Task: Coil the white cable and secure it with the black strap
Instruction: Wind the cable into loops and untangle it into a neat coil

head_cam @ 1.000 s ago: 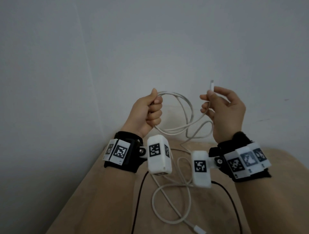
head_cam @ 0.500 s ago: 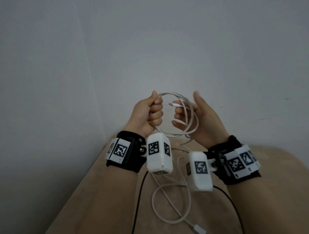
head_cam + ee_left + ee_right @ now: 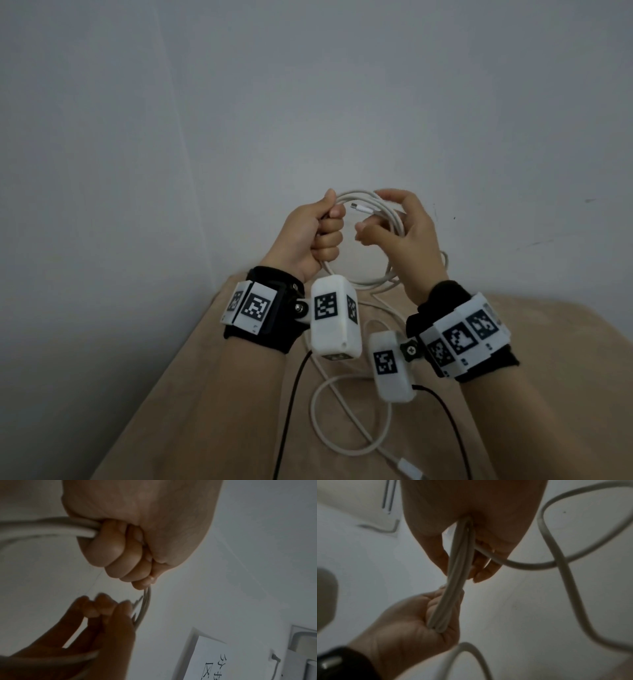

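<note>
My left hand [image 3: 318,233] is a fist gripping several loops of the white cable [image 3: 359,198], held up in front of the wall. My right hand [image 3: 394,226] curls round the same loops just to the right. The plug end [image 3: 358,207] sticks out toward the left fist. In the right wrist view the bundled strands [image 3: 453,588] run from the right hand's fingers [image 3: 481,572] into the left palm [image 3: 419,622]. The left wrist view shows the fist [image 3: 123,555] on the cable [image 3: 51,526]. A dark sliver shows in the left fist; I cannot tell if it is the strap.
The rest of the white cable lies in a loose loop [image 3: 349,421] on the beige tabletop [image 3: 205,411], ending in a second plug [image 3: 409,474]. Black leads [image 3: 291,411] hang from the wrist cameras. A grey wall stands close behind, and a framed sign [image 3: 214,662] hangs on it.
My right hand swung left, carrying the plug end from upright in the air over to the loops beside the left fist, and now curls round the bundle. The left fist stayed put.
</note>
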Demonstrator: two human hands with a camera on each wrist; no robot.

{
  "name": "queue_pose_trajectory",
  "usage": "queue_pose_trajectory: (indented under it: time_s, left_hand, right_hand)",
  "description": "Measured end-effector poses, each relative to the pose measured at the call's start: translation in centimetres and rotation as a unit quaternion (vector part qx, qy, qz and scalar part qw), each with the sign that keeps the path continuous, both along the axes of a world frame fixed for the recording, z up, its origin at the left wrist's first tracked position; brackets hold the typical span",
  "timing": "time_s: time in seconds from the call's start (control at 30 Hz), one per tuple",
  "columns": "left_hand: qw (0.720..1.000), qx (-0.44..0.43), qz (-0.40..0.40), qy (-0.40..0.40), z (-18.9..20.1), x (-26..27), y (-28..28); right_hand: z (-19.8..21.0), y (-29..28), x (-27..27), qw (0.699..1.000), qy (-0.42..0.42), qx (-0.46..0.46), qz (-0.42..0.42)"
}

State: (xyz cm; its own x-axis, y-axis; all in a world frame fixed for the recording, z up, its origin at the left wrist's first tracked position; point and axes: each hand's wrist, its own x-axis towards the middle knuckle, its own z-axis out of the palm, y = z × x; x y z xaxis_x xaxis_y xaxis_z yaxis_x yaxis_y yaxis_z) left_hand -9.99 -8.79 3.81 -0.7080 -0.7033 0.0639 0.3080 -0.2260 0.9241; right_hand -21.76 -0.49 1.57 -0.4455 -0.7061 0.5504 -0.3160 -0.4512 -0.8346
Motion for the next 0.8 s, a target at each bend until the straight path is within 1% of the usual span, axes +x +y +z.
queue_pose_trajectory:
  time_s: [0.03, 0.07, 0.1, 0.13, 0.2, 0.23, 0.27, 0.37, 0.47, 0.57, 0.67, 0.7, 0.8]
  left_hand:
    - [1.000, 0.000, 0.004, 0.001, 0.0, 0.0, 0.0]
    - [1.000, 0.000, 0.008, 0.002, 0.0, 0.0, -0.1]
    - [1.000, 0.002, 0.012, 0.002, 0.0, 0.0, -0.1]
    - [1.000, 0.004, 0.013, 0.002, 0.0, 0.0, -0.1]
    - [1.000, 0.007, 0.012, 0.000, 0.0, -0.1, 0.0]
    - [1.000, 0.004, 0.009, -0.005, -0.1, -0.2, 0.1]
    - [1.000, 0.000, 0.005, -0.014, -0.1, -0.3, 0.1]
    - [0.999, -0.013, -0.014, -0.047, -0.3, -0.5, 0.4]
    - [0.998, -0.016, -0.016, -0.059, -0.3, -0.6, 0.4]
    - [0.999, 0.003, -0.013, -0.034, -0.3, -0.2, -0.1]
    - [0.999, 0.035, -0.026, -0.003, -0.1, 0.4, -0.4]
    - [0.999, 0.033, -0.031, -0.001, 0.0, 0.4, -0.4]
    - [0.999, 0.011, -0.043, -0.011, 0.1, 0.3, -0.2]
  right_hand:
    - [0.0, 0.0, 0.1, 0.998, 0.048, 0.020, -0.019]
    - [0.0, 0.0, 0.2, 0.996, 0.076, 0.036, -0.033]
    - [0.0, 0.0, 0.3, 0.995, 0.077, 0.042, -0.039]
    - [-0.1, -0.1, 0.4, 0.997, 0.055, 0.040, -0.033]
    - [-0.1, -0.3, 0.6, 0.999, -0.019, 0.027, -0.013]
    - [-0.2, -0.4, 0.8, 0.999, -0.047, 0.015, -0.021]
    - [-0.2, -0.5, 0.8, 0.997, -0.057, 0.004, -0.049]
    - [-0.5, -0.5, 0.7, 0.989, -0.041, -0.025, -0.142]
    - [-0.3, -0.3, -0.2, 0.984, -0.048, -0.013, -0.170]
    - [0.1, -0.2, -1.4, 0.988, -0.069, 0.001, -0.136]
    - [1.1, 0.4, -2.0, 0.988, -0.145, -0.017, -0.048]
    - [1.4, 0.6, -2.1, 0.987, -0.159, -0.016, -0.024]
    - [1.6, 0.9, -2.2, 0.986, -0.162, 0.022, 0.032]
